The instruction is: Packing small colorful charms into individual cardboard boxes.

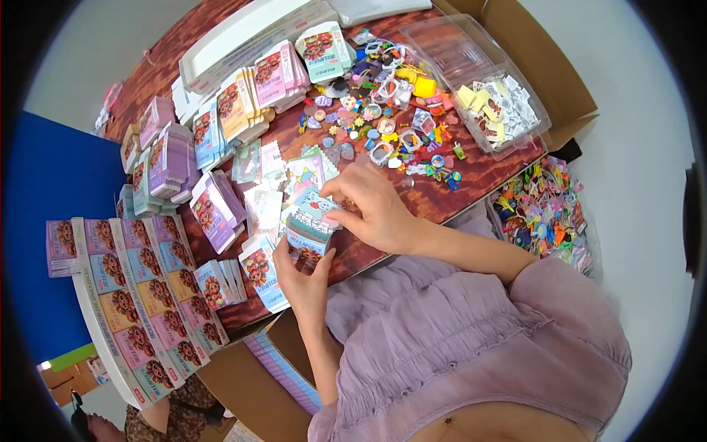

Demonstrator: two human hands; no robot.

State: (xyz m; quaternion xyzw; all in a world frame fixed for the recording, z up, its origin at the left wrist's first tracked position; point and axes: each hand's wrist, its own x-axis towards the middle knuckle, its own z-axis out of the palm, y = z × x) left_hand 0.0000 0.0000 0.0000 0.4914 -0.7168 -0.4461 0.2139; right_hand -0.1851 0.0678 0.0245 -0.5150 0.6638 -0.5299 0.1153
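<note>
The packet (306, 241) at centre looked like smooth paper; the counter (163, 68), glossy wood-grain; the upper-right tray (480, 60), clear shiny plastic.

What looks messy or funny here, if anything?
The tiny plastic charms lie in a loose jumble across the table, while the pastel packets nearby stand in stacks. Also, the white display tray at the left seems to poke past the table's edge, so it looks a bit precarious.

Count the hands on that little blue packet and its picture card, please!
2: the left hand holds the blue packet near its bottom; the right hand touches the picture card at its top. I see no others.
</note>
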